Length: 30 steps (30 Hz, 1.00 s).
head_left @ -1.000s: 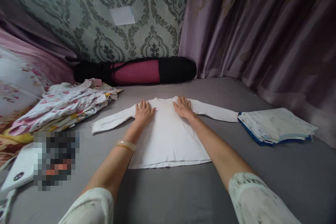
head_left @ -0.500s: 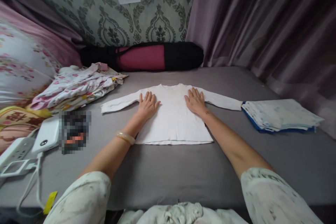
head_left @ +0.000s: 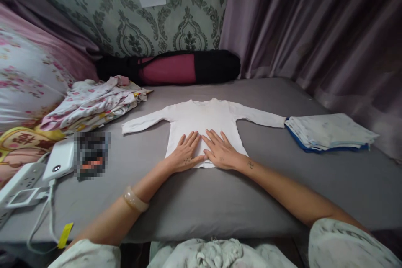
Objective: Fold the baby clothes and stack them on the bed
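A small white long-sleeved shirt (head_left: 204, 114) lies spread flat, its neckline away from me and both sleeves stretched out sideways. My left hand (head_left: 186, 150) rests flat on the lower part of the shirt, fingers extended. Beside it, my right hand (head_left: 220, 149) also presses flat there, with the two thumbs meeting near the hem. Part of the hem is hidden under my hands. The right sleeve's cuff touches a stack of folded cloths (head_left: 333, 130), pale on top with blue at the bottom.
The shirt is on a grey sheet (head_left: 201, 205). Left are folded patterned clothes (head_left: 97, 102), a floral pillow (head_left: 25, 79), a white power bank (head_left: 59, 159), a power strip (head_left: 23, 182) and cables. A black and red long bag (head_left: 169, 68) lies at the back by the wall.
Both hands have slid from the shirt's upper chest down toward its hem and come together in the middle. The view has shifted slightly; the shirt stays laid out.
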Available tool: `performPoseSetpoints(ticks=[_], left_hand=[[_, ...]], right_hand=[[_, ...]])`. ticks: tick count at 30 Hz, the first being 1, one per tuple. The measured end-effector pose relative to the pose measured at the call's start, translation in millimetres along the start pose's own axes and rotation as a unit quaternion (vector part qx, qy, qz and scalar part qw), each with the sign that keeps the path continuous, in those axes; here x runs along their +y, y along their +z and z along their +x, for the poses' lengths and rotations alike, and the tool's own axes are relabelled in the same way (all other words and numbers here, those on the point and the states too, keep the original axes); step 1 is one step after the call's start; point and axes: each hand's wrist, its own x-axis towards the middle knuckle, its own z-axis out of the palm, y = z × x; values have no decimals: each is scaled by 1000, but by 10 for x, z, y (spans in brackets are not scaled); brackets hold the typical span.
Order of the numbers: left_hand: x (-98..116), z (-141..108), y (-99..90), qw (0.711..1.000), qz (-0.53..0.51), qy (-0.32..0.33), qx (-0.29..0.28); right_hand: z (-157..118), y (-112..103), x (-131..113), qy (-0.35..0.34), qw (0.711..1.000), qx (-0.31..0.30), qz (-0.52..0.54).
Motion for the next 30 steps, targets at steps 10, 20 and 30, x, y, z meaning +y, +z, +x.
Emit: performPoseSetpoints(ticks=[10, 20, 30], left_hand=[[-27, 50, -42, 1000, 2, -20, -11], [-49, 507, -298, 996, -59, -55, 48], [108, 2006, -222, 986, -104, 73, 107]], right_hand=[[66, -264, 509, 1, 984, 76, 161], [-337, -835, 2014, 400, 899, 117, -136], [-208, -1048, 2398, 481, 871, 53, -84]])
